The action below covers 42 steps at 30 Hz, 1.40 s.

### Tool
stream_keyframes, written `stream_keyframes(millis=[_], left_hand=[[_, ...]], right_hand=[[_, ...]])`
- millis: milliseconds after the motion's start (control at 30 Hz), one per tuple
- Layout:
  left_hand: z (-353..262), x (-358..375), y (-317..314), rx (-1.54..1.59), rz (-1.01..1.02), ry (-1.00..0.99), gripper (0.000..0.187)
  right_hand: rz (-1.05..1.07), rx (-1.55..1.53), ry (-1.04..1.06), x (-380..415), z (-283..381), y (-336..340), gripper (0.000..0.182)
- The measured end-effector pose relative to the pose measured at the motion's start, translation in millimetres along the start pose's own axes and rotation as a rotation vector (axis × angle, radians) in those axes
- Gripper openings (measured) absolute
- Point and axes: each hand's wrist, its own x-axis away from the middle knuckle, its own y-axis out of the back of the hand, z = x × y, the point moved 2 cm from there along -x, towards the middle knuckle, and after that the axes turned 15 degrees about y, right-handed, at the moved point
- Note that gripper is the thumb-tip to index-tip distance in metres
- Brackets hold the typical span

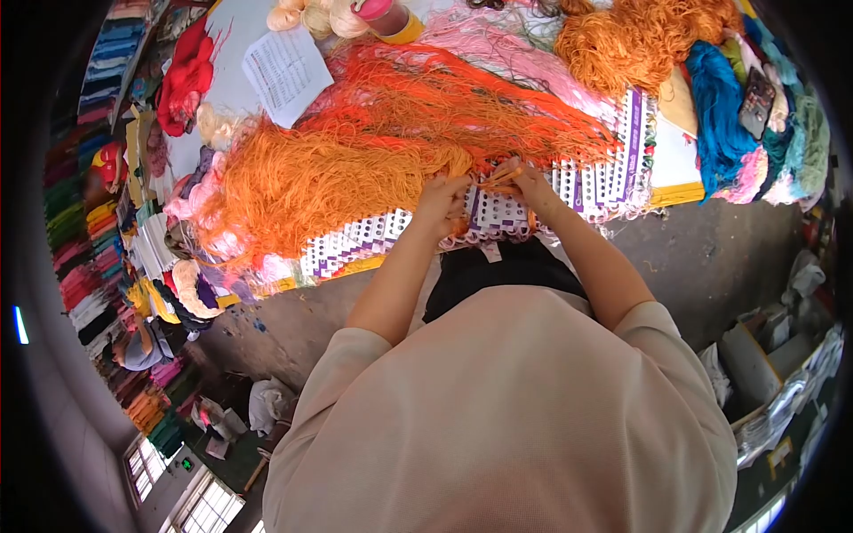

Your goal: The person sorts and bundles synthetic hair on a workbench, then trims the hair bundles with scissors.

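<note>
My left hand (441,202) is closed around a bunch of light orange thread (311,173), whose loose mass spreads leftward over the table edge. My right hand (535,192) pinches a thin orange strand (502,179) close beside it. Under both hands lie white cards with rows of round holes and purple print (498,210). Several of these cards overlap along the table's front edge. Beyond my hands, red-orange thread (400,89) fans out across the table. My fingertips are partly hidden by thread.
Printed paper (286,76) lies at the back left, near a pink and yellow container (389,18). Red thread (187,78) is at the left. Brown-orange thread (640,40) and blue thread (716,115) are at the right. Shelves of coloured yarn (84,240) stand far left.
</note>
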Motion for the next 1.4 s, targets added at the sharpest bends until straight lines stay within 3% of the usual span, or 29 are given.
stream_keyframes(millis=[67,167,300,367,467,600,700,767,800,867,1000,1133,1200,1267,1333,1400], left_hand=[[-3,3,-5,0.237,0.162,0.074,0.014],[-17,21,-20,0.399,0.162,0.074,0.01],[-23,20,-28,0.291,0.195,0.044,0.01],[-21,17,-35,0.096,0.127,-0.056,0.013],[-17,23,-51,0.059,0.001,-0.149,0.015],[-20,28,-57,0.078,0.142,-0.106,0.016],[-20,30,-71,-0.018,-0.005,-0.113,0.017],[-8,7,-64,-0.345,-0.104,-0.312,0.019],[-6,4,-64,-0.346,-0.104,-0.313,0.019],[-2,-1,-63,-0.762,-0.224,-0.29,0.02],[-16,24,-62,-0.848,-0.17,-0.27,0.027],[-36,40,-31,-0.672,-0.171,-0.211,0.021],[-35,55,-18,-0.445,-0.005,0.04,0.015],[-28,58,-3,-0.425,0.027,0.116,0.014],[-18,65,6,-0.136,0.329,0.377,0.021],[-14,68,12,-0.033,0.301,0.319,0.022]], right_hand=[[0.022,-0.006,0.049,1,1,0,0.053],[0.015,-0.029,0.06,-1,-3,1,0.053],[0.027,-0.05,0.074,-7,-15,4,0.05],[0.009,-0.023,0.041,-8,-19,7,0.049],[0.033,-0.026,0.023,-13,-32,12,0.048],[-0.013,-0.085,0.012,-4,-11,5,0.047],[-0.017,-0.082,-0.017,-3,-10,5,0.045],[0.008,-0.128,0.025,-3,-12,5,0.044],[0.007,-0.127,0.025,-4,-17,7,0.044],[0.002,-0.163,0.033,-9,-26,8,0.039],[0.045,-0.165,0.046,-15,-35,11,0.033],[0.083,-0.056,0.073,-12,-22,6,0.019],[0.075,-0.003,0.048,-13,-23,8,0.017],[0.141,0.119,0.18,-17,-35,11,0.015],[0.127,0.125,0.156,-17,-32,10,0.015],[0.109,0.135,0.13,-14,-29,9,0.016]])
